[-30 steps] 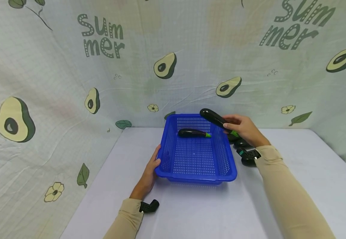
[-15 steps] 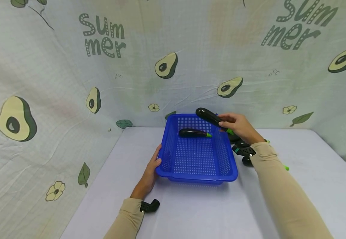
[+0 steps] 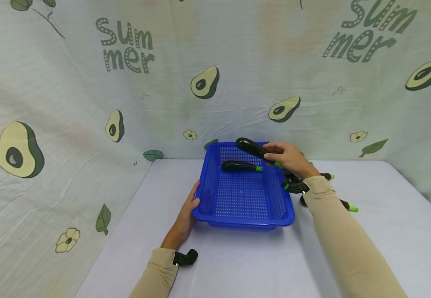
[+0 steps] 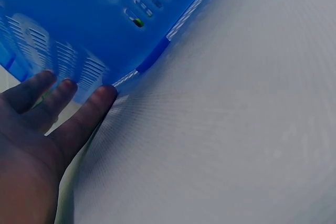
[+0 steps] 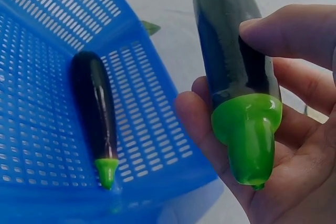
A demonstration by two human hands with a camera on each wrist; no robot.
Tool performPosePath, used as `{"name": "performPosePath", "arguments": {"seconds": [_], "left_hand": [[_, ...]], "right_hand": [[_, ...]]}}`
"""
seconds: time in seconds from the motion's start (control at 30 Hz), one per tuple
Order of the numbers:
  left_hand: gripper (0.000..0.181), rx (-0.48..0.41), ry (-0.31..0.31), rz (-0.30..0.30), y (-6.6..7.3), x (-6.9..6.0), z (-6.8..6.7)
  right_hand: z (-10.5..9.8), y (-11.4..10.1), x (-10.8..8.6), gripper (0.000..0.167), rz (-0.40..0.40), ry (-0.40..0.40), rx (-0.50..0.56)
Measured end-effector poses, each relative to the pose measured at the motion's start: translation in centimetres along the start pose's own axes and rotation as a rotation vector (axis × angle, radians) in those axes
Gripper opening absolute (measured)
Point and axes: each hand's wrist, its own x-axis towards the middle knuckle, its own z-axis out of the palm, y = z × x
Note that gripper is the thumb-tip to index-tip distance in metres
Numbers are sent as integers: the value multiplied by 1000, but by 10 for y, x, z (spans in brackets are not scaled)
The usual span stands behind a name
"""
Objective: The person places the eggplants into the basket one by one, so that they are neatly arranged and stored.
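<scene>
A blue plastic basket with slotted walls stands on the table. My left hand holds its left edge, thumb at the rim; in the left wrist view the fingertips meet the outer wall from below. One dark eggplant with a green stem lies inside along the far end. Above the basket's far right corner, my right hand grips a second eggplant near its stem end, the thick end pointing left. In the right wrist view, the thumb lies across the held eggplant and the fingers are behind it.
More eggplants lie on the white table right of the basket, partly hidden by my right forearm. A cloth backdrop printed with avocados hangs behind the table. A black wrist device is on each wrist.
My right hand has carried the gripped eggplant leftward, from the basket's right rim to over its inside. The left hand and the basket stay where they were.
</scene>
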Motion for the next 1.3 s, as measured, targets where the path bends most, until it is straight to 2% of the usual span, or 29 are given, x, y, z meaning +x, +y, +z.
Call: {"name": "performPosePath", "arguments": {"seconds": [0.3,0.53,1.07,1.3], "left_hand": [[60,-10,1,4,-1,2,0],[62,-15,-2,22,1,1,1],[63,-11,5,20,2,1,1],[64,-9,4,21,1,1,1]], "right_hand": [[6,-4,10,45,58,-63,-3],[11,2,17,44,35,-71,-55],[27,5,29,47,74,-96,-19],[31,7,33,44,80,-91,-48]]}}
